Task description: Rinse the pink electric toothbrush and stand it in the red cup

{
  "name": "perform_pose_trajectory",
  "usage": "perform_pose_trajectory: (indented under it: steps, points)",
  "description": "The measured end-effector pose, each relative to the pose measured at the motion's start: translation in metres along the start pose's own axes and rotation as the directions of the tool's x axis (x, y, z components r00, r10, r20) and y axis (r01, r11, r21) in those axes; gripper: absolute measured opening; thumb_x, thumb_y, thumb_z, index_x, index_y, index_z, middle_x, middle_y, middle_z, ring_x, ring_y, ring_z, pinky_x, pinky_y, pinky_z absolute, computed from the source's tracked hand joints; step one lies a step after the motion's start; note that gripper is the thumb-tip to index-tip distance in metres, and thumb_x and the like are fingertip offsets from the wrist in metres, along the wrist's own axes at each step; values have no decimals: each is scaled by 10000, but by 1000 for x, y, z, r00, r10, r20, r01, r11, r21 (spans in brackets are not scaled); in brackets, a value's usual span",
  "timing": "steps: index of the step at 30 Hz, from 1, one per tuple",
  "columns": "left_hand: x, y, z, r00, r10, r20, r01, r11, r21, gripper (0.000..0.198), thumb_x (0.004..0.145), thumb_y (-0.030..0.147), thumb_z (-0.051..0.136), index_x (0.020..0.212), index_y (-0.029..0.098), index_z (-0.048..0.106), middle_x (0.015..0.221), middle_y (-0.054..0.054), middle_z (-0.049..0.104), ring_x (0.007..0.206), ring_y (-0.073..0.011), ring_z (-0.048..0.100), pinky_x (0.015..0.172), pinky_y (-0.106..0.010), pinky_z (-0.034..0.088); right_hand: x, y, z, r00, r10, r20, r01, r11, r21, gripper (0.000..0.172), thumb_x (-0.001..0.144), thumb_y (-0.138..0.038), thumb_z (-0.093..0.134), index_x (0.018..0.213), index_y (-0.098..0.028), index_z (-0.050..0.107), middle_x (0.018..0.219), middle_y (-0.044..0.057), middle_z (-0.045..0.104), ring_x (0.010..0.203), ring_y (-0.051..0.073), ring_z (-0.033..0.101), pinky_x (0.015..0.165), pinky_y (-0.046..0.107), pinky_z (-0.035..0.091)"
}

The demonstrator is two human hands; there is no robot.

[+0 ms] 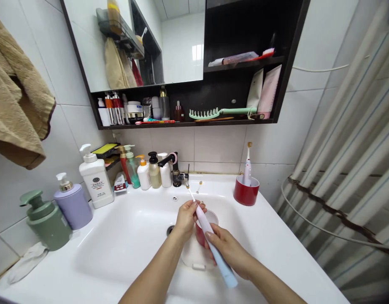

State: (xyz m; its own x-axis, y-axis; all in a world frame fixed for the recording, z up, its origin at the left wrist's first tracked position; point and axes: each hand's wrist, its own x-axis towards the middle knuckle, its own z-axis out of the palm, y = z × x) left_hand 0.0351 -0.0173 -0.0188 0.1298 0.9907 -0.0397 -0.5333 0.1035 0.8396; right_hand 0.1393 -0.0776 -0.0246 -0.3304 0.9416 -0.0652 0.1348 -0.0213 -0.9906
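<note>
Head view shows a slim, smooth toothbrush slanting above the glossy white basin, its handle shading from pale pink to pale blue, bristles toward the far side. The left hand pinches it near the neck; the right hand grips the lower handle, thumb on top. Beneath them shows a round red cup, partly hidden. Right of the black tap, a glossy dark-red holder bears a nearly upright brush. Far left hangs a fuzzy tan towel.
</note>
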Motion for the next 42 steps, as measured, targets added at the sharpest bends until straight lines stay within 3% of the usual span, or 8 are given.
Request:
perform_pose_trajectory:
  steps: [5,9,13,17,22,28,35,42]
  points:
    - [6,2,-7,995,5,-98,-15,995,-103,90,638,201,468,672,119,454,554,-13,542,553,-102,548,632,-241,418,4,0,1,997,-28,-73,17,988,-151,208,703,-353,331,778,-176,411,536,-45,385,396,54,374,354,173,313]
    - [8,3,-8,995,-36,-97,28,996,-83,78,648,194,453,652,117,448,524,-10,530,509,-96,538,581,-227,420,3,3,7,996,86,-37,-88,994,-71,260,715,-388,277,801,-178,403,585,-33,387,387,52,376,342,185,322]
    - [8,2,-8,995,-21,-97,15,998,-60,91,654,210,445,651,119,450,553,-21,539,534,-95,540,600,-228,418,1,5,10,988,-11,-154,-17,984,-180,255,695,-375,340,862,-195,409,555,-42,389,407,58,383,376,184,328]
    - [10,3,-11,984,25,-177,-33,999,-43,112,641,239,453,633,128,444,553,-10,521,518,-82,524,580,-223,418,-3,2,15,985,170,20,-170,985,-3,277,710,-411,282,810,-177,392,583,-32,405,366,42,366,326,172,303]
    - [18,7,-21,992,-5,-127,36,970,240,163,629,280,463,628,119,491,558,-11,515,497,-70,502,549,-220,423,-3,1,15,993,88,-74,-90,996,-24,249,705,-407,318,801,-184,373,564,-44,385,368,42,368,321,162,309]
    - [62,6,-23,977,78,-200,116,592,797,163,665,242,423,621,118,520,518,-14,520,466,-79,497,499,-207,407,-3,2,8,995,69,-67,-71,997,-16,245,716,-406,299,773,-181,379,589,-35,398,376,39,377,317,156,311]
    - [127,-1,-13,961,183,-207,168,208,964,86,579,173,513,631,112,545,713,-129,590,754,-191,532,636,-254,371,-2,1,7,996,60,-66,-58,998,33,290,705,-415,319,864,-181,379,610,-28,393,361,30,373,295,143,287]
    - [140,-2,-5,963,253,-98,112,-39,993,225,640,250,445,760,94,554,893,-174,535,843,-218,498,665,-266,356,-1,-4,6,989,121,-88,-117,992,52,268,700,-364,342,881,-175,395,600,-28,407,336,20,363,276,130,258]
